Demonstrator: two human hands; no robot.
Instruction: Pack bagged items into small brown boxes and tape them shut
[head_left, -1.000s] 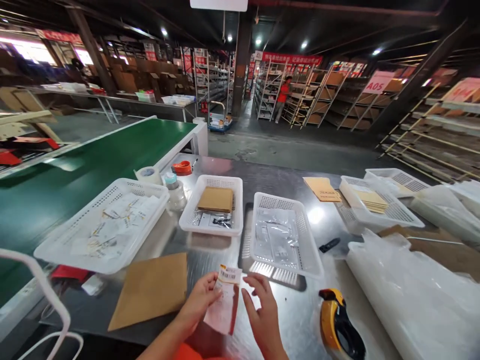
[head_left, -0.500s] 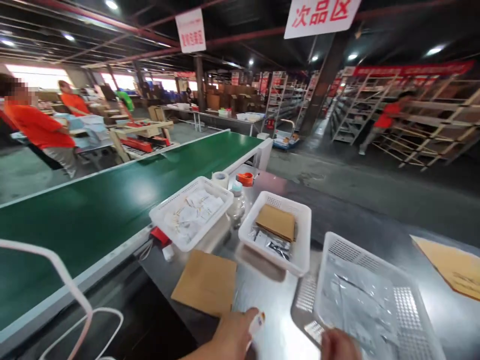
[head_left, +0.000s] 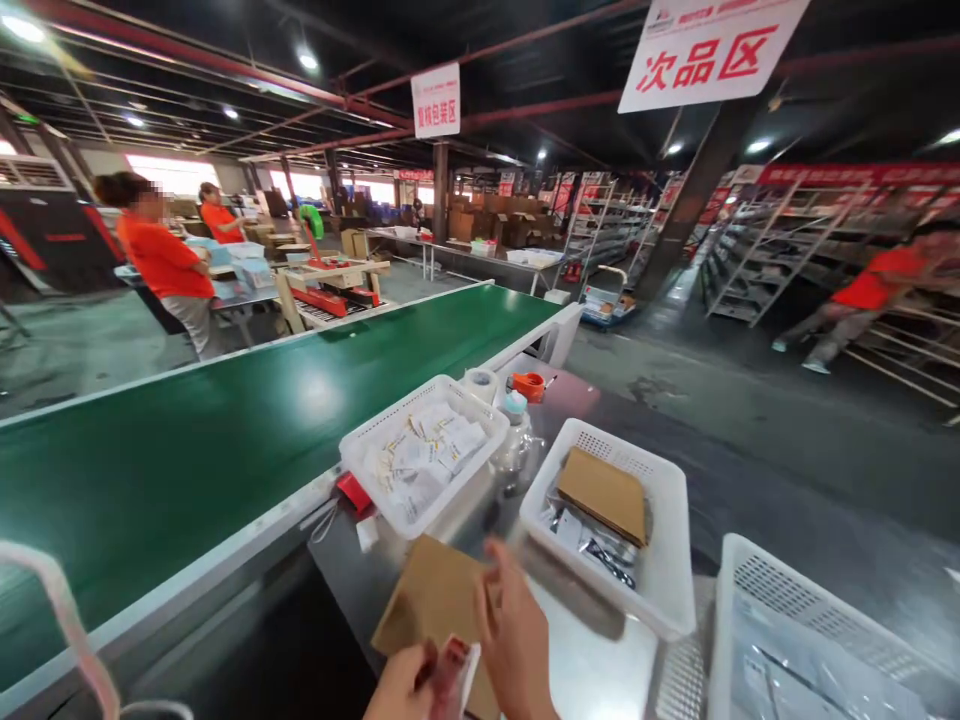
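At the lower edge, my left hand is closed on a small white packet with reddish print at its top. My right hand is just to the right of it, with its fingers stretched upward and slightly blurred; I see nothing held in it. Both hands are over a flat brown cardboard piece on the metal table. The right hand hides its right part, and contact between them is unclear.
Small white packets fill a white basket; another basket holds brown cardboard and bagged cables. A third basket with clear bags is at right. A tape roll and orange tape dispenser stand behind. A green conveyor runs along the left.
My right hand has moved left from beside the right basket to the cardboard and my left hand. The left hand keeps hold of the white packet. The view has turned left.
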